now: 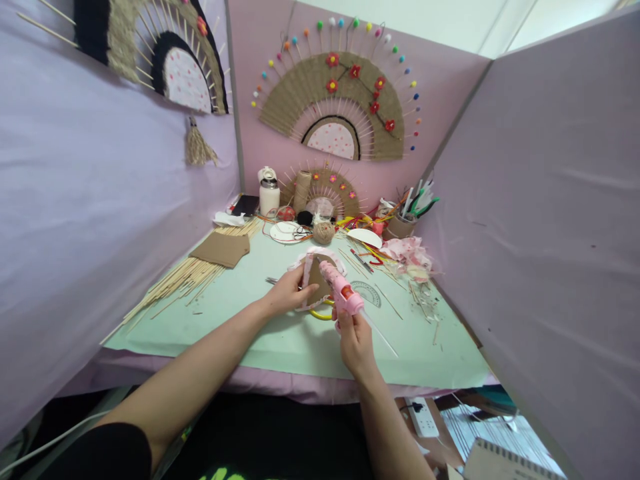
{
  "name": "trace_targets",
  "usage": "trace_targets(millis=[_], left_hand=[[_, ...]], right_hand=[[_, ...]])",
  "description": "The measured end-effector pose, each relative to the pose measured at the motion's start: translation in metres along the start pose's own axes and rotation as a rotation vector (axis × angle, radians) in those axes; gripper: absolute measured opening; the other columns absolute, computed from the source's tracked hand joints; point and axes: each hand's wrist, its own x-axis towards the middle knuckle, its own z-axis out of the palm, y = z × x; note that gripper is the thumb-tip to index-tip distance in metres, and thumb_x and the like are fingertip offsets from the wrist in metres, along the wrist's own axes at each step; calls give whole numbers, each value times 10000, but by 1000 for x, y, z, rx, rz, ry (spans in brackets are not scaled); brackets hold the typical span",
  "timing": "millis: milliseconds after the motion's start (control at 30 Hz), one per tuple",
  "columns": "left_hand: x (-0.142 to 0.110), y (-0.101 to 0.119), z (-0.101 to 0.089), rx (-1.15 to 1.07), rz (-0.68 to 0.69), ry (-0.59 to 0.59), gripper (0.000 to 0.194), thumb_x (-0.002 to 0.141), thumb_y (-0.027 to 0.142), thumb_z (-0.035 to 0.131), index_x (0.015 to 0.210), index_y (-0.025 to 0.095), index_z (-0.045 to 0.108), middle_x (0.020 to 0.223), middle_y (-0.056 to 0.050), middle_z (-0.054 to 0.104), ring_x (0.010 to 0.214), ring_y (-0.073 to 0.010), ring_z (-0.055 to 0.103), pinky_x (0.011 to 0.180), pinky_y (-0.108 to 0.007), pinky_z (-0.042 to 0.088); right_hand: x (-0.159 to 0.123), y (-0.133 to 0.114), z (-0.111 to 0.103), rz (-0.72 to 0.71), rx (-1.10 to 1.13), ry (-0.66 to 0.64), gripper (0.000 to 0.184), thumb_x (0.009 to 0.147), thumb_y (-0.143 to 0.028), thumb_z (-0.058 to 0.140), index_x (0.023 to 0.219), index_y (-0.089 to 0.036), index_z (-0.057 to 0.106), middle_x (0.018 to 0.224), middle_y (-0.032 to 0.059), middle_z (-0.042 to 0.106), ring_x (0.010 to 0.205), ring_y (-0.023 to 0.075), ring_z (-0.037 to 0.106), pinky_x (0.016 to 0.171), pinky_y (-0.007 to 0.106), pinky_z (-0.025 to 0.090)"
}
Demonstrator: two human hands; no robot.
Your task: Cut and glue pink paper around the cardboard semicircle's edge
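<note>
My left hand (293, 290) grips the near-left edge of a cardboard piece (315, 277) with white-pink fabric folded round its rim. In my right hand (355, 337) is a pink hot glue gun (341, 288), its fingers wrapped round the handle. The nozzle points away from me, over the cardboard; whether it touches cannot be made out. A clear glue stick (380, 332) sticks out of the gun's back end. Partly hidden beneath the piece lies a yellow ring-like thing (321, 315). Right of the gun rests a clear protractor (367, 293).
Thin wooden sticks (175, 283) and a cardboard sheet (220, 249) lie at left. Behind are a twine ball (324, 232), a white bottle (269, 195) and a tool holder (399, 227). Crumpled pink fabric (407, 252) lies at right. Decorated fans (300, 87) hang on the partition walls.
</note>
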Motion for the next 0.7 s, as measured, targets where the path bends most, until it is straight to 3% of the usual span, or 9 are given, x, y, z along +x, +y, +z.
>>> trace_targets(millis=[700], left_hand=[[1, 7, -2, 52, -37, 21, 433, 766, 320, 531, 1163, 148, 522, 1039, -73, 646, 901, -223, 604, 767, -327, 481]], right_hand=[[2, -1, -4, 6, -14, 49, 338, 912, -444, 359, 940, -169, 554, 782, 37, 516, 670, 143, 475, 568, 266, 361]])
